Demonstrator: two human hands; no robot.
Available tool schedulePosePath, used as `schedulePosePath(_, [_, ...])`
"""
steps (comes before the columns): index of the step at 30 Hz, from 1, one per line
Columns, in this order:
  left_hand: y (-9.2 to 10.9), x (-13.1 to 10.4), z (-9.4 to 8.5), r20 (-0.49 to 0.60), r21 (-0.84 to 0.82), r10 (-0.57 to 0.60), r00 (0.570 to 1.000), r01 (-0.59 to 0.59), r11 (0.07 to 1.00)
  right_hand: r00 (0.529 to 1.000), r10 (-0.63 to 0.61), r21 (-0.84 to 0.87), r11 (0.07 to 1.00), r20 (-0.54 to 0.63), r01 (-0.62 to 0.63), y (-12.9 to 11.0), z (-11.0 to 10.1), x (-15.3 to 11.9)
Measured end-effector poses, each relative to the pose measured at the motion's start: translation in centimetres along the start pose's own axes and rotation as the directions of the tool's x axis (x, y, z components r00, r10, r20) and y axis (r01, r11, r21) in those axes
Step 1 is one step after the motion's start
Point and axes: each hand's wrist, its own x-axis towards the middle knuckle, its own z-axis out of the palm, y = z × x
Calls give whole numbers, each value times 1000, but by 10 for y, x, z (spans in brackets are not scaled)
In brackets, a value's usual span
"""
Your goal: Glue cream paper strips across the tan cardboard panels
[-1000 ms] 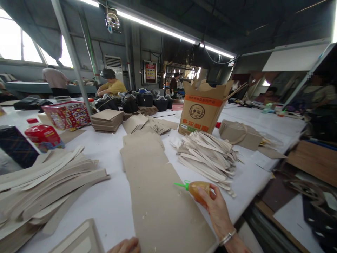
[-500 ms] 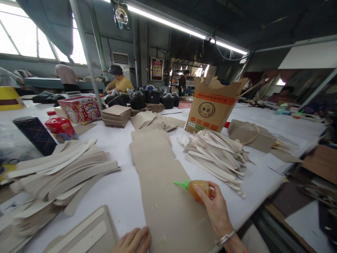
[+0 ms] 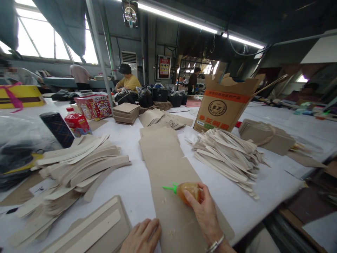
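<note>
Squeeze bottle (image 3: 187, 193), one: amber contents, green nozzle (image 3: 169, 188), one. Held in the right hand (image 3: 205, 209), fingers curled round its base; bottle lies on its side above the near cardboard sheet (image 3: 168, 175), nozzle pointing left.

Left hand (image 3: 142, 237), fingers together, fingertips at the sheet's left edge; palm hidden, so cannot tell whether it grips anything.

Bracelet (image 3: 216, 244), one, right wrist.

Cardboard sheets, overlapping in a row away from the hands; number uncertain.

Strip heaps, two: left heap (image 3: 89, 158); right heap (image 3: 226, 154). Strips too many to count.

Panel (image 3: 123, 218), one, lower left, two pale strips (image 3: 106, 228) upon it.

Stack of cardboard squares (image 3: 125, 114), one; banded cardboard stack (image 3: 279, 142), one.

Containers:
Carton (image 3: 229, 117), one, flaps up; inside hidden.
Red bottle (image 3: 77, 123), one, capped.
Patterned box (image 3: 96, 107), one; contents not visible.
Plaid box (image 3: 59, 130), one, beside the red bottle.
Clear plastic bag (image 3: 28, 130), one, far left, crumpled; contents unclear.

All on one white table (image 3: 137, 179).
</note>
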Motion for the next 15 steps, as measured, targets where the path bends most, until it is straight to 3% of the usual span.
schedulePosePath(3, [3,1,1,9,-23,-26,1000,27,999,996,70,138,987,60,-78,-6,17,-9])
schedulePosePath(5, [6,2,-1,38,-5,-53,998,53,999,955,197,333,905,221,-264,-16,30,-14])
schedulePosePath(8, [9,6,-7,88,17,-89,992,88,996,771,362,505,598,523,-623,-36,38,-18])
schedulePosePath(9, [10,7,-10,102,13,-95,990,94,995,726,379,522,514,574,-681,-43,36,-18])
schedulePosePath(10, [11,8,-13,108,6,-99,989,99,995,709,384,537,468,592,-701,-50,31,-17])
schedulePosePath(11, [12,8,-15,107,-1,-100,989,101,995,721,375,558,460,583,-691,-55,23,-15])
schedulePosePath(15, [20,2,-18,22,-8,-50,999,50,999,869,285,654,575,404,-492,-61,-33,-7])
